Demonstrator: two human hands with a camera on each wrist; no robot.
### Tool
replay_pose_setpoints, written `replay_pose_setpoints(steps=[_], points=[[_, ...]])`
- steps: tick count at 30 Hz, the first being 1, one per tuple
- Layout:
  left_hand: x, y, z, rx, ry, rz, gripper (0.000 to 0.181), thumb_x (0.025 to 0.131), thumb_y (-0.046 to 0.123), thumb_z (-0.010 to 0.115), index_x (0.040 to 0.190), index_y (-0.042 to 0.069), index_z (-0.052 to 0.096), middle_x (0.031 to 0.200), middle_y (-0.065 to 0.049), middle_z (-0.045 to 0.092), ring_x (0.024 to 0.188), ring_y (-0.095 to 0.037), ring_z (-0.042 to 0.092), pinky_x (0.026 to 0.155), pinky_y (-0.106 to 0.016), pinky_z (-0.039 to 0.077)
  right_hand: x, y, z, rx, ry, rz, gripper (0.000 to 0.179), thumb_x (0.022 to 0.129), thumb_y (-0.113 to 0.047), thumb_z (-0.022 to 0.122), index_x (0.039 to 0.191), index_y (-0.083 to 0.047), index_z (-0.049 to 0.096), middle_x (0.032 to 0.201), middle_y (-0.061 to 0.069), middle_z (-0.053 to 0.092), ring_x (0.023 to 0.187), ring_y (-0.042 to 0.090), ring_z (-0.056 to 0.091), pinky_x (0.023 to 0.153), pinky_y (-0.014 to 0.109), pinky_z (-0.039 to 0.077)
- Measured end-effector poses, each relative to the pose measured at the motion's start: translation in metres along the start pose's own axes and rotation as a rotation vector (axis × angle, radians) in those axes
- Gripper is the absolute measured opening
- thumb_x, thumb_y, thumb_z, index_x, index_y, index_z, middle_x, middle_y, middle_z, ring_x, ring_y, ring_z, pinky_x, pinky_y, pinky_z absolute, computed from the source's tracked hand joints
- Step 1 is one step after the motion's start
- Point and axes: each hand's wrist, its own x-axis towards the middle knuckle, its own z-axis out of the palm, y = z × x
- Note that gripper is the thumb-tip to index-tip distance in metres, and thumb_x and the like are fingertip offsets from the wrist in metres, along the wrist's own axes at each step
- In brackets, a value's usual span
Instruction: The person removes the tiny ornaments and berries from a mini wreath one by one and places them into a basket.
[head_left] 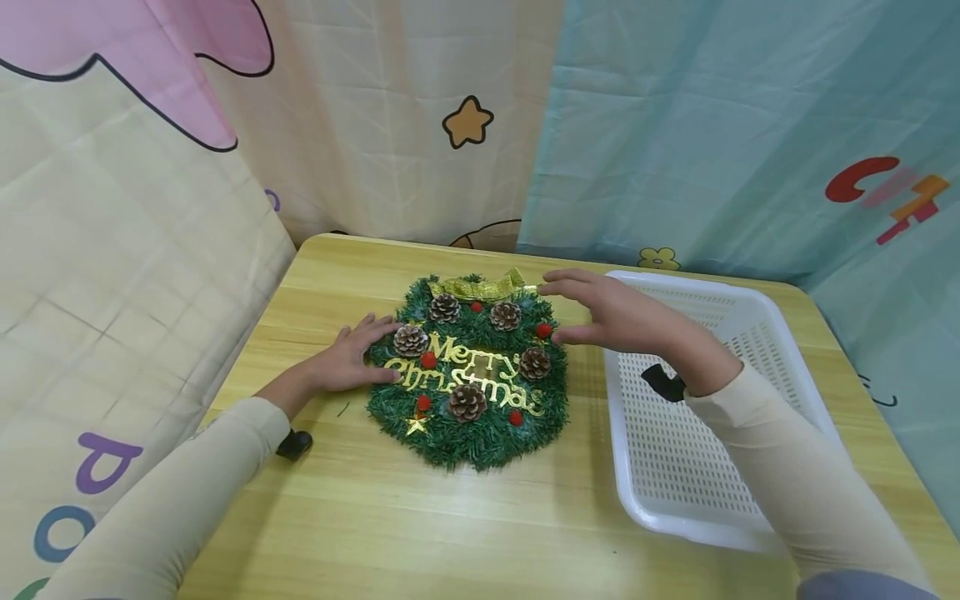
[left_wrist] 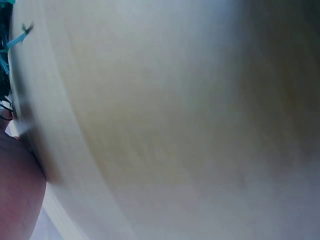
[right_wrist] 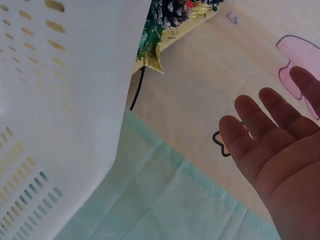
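While the left hand [head_left: 351, 358], spread without gripping, touches one round green tinsel wreath [head_left: 467, 446] bearing five brown pinecones [head_left: 467, 402], the empty right hand [head_left: 617, 315] hovers beside it, loosely spread

"Merry Christmas" in gold on the wreath [head_left: 480, 336]
You can read "Merry" [head_left: 474, 358] on the upper line and "Christmas" [head_left: 465, 386] below it, both in glittery gold letters across the wreath's front. On the pale curtain [head_left: 150, 250] at your left, you see a blue ring shaped like an "o" [head_left: 43, 533] under a slanted purple character [head_left: 112, 464] you cannot identify for certain. The red and orange marks [head_left: 845, 192] on the teal curtain [head_left: 712, 167] at your right form no readable word.
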Motion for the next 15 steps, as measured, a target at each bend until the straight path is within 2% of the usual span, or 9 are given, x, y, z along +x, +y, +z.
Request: replay_pose_setpoints(steps=[6, 15], points=[[0.0, 0.001, 0.0, -0.007, 0.001, -0.004, 0.088, 0.089, 0.049, 0.071, 0.158, 0.018, 0.027, 0.165, -0.013, 0.013, 0.15, -0.037, -0.006, 0.113, -0.065, -0.009, 0.013, 0.003, 0.002, 0.097, 0.023, 0.003, 0.062, 0.093, -0.032, 0.072, 0.146, -0.012, 0.048, 0.154, 0.009, 0.04, 0.142, 0.031, 0.034, 0.11, 0.054, 0.033], [0.0, 0.002, 0.0, -0.009, -0.002, -0.008, 0.088, 0.089, 0.05, 0.07, 0.158, 0.018, 0.026, 0.165, -0.013, 0.013, 0.15, -0.036, -0.006, 0.113, -0.064, -0.009, 0.033, 0.011, 0.004, 0.255, 0.02, 0.07, 0.064, 0.093, -0.036, 0.071, 0.148, -0.015, 0.046, 0.153, 0.005, 0.041, 0.139, 0.027, 0.039, 0.108, 0.052, 0.037]])
